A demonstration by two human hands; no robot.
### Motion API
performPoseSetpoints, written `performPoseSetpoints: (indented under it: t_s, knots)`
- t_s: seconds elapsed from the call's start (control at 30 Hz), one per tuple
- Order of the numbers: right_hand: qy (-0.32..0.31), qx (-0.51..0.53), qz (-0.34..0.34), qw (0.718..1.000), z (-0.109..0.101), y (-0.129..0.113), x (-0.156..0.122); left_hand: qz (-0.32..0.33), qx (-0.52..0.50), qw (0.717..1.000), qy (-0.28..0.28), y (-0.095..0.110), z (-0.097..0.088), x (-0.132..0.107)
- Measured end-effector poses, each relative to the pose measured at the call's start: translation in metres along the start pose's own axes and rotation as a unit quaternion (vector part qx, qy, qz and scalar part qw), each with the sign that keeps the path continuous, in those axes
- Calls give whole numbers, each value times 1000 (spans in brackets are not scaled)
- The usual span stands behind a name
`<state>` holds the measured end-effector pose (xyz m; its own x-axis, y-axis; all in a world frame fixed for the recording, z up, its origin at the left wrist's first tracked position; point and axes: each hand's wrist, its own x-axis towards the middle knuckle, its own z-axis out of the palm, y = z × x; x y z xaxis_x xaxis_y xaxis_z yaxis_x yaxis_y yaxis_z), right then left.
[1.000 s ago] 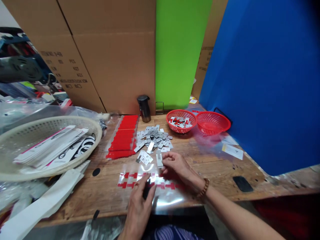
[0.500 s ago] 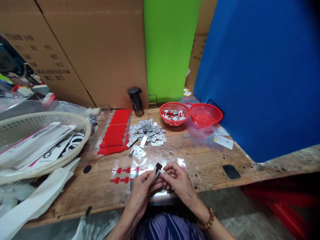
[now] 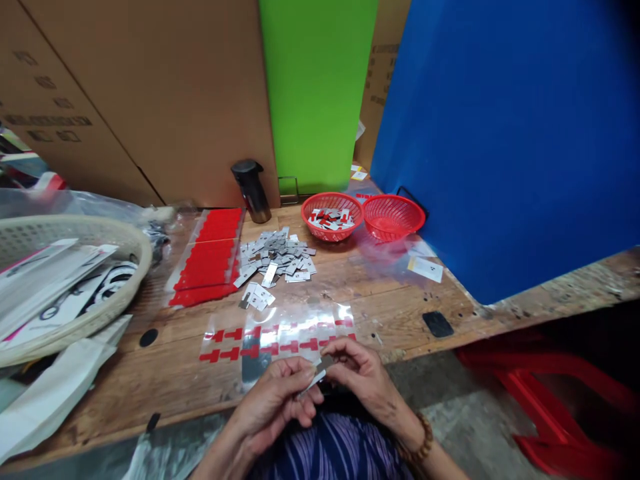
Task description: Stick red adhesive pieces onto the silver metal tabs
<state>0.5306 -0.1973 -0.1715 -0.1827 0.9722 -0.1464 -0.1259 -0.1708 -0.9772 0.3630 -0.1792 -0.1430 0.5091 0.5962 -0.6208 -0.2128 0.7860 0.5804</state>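
Observation:
Low over the table's front edge, my left hand [image 3: 280,393] pinches a small whitish plate [image 3: 315,381] between thumb and fingers. My right hand [image 3: 363,377] is closed on a grey, flat piece [image 3: 325,363] that touches or overlaps the plate; I cannot tell whether the two are joined. Just beyond my hands lies a clear plastic sheet [image 3: 225,377] bearing rows of red T-shaped stickers [image 3: 231,334]. Farther off is a heap of small silvery metal plates [image 3: 280,253]. To its left rests a stack of red sticker sheets [image 3: 207,260].
A red basket [image 3: 333,235] holding red-and-white pieces stands at the back, next to another red basket [image 3: 395,217]. A dark flask [image 3: 253,190] stands near the cardboard [image 3: 200,100]. A cream basket [image 3: 143,267] fills the left; a blue panel [image 3: 500,133] borders the right.
My hands have come lower and closer to me, uncovering more red stickers on the clear sheet. The dark-ended piece that stuck up has been tilted down toward my right fingers. The view has shifted right.

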Motion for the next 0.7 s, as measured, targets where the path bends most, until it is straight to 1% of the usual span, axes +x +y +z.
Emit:
performPoseSetpoints:
  t_s: [0.1, 0.17, 0.23, 0.27, 0.3, 0.37, 0.43, 0.57, 0.63, 0.7]
  knots:
    - [32, -54, -16, 998, -9, 2, -8, 1, 19, 1000, 3, 0, 2, 1]
    - [86, -86, -6, 993, -21, 3, -11, 28, 58, 998, 22, 3, 2, 3]
    - [155, -150, 0, 976, -34, 3, -14, 58, 101, 992, 53, 9, 1, 8]
    - [179, -195, -6, 964, -39, 3, -14, 72, 115, 988, 68, 12, 1, 11]
    - [189, -240, -17, 952, -44, 3, -15, 82, 121, 986, 79, 15, 0, 15]
    - [178, -315, -45, 931, -48, 1, -14, 111, 119, 983, 87, 21, 1, 25]
    - [156, -357, -62, 919, -47, -1, -12, 139, 123, 979, 84, 25, 3, 36]
    - [137, -395, -61, 906, -40, -1, -2, 157, 137, 976, 71, 24, 11, 58]
    - [135, -412, -60, 899, -39, 3, 3, 169, 141, 973, 61, 22, 15, 68]
    - [135, -431, -63, 890, -40, 6, 9, 178, 139, 972, 63, 20, 18, 78]
